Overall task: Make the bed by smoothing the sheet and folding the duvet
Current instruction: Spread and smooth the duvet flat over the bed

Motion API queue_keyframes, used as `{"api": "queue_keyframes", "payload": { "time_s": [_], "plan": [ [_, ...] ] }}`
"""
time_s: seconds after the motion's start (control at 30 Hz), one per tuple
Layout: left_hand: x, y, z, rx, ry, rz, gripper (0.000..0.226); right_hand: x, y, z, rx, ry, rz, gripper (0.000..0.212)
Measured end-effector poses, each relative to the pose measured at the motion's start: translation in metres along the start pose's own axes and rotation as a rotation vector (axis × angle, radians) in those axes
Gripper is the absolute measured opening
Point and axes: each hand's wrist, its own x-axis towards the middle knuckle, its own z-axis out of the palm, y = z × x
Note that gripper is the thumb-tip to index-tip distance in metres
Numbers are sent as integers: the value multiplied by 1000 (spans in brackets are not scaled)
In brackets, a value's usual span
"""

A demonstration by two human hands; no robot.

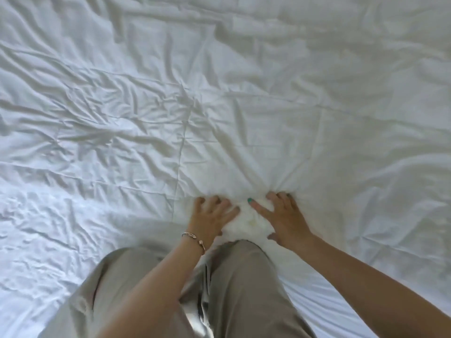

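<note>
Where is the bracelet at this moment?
In the head view, lower centre: the bracelet circles the left wrist, just behind the left hand pressing on the white bedding.

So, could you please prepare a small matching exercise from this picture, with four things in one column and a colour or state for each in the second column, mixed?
Things:
1. duvet
2. bracelet
3. right hand
4. trousers

States:
A. beige
B. white and wrinkled
C. gripping bunched fabric
D. on the left wrist

Pairs: 1-B, 2-D, 3-C, 4-A
</note>
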Motion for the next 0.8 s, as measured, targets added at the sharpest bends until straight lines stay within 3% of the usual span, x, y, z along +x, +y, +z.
{"api": "queue_keyframes", "payload": {
  "time_s": [0.1, 0.17, 0.3, 0.37, 0.43, 0.5, 0.57, 0.63, 0.7, 0.8],
  "plan": [
    [13, -13, -13, -123, 21, -13, 72, -1, -2, -18, 93, 60, 74, 95],
    [11, -21, -19, -347, -153, -33, 65, -8, -1, -24, 216, -44, 103, 77],
    [5, -17, -33, -334, -442, 24, 53, -26, -9, -19, 313, -286, 57, 73],
    [13, -14, -47, -225, -599, 55, 60, -28, -8, -28, 390, -401, 145, 76],
    [18, -13, -66, -135, -709, 53, 71, -40, -4, -49, 484, -412, 252, 76],
    [22, -6, -85, -144, -659, 54, 68, -68, 1, -61, 467, -220, 349, 69],
    [27, 9, -97, -191, -487, 100, 56, -109, 14, -57, 236, -49, 508, 61],
    [37, 32, -103, -172, -373, 199, 52, -149, 37, -51, 52, -69, 686, 62],
    [52, 62, -102, -93, -351, 338, 55, -177, 60, -45, 54, -119, 835, 72],
    [73, 112, -87, -47, -277, 468, 66, -190, 83, -28, 43, -142, 915, 89]
  ]
}}
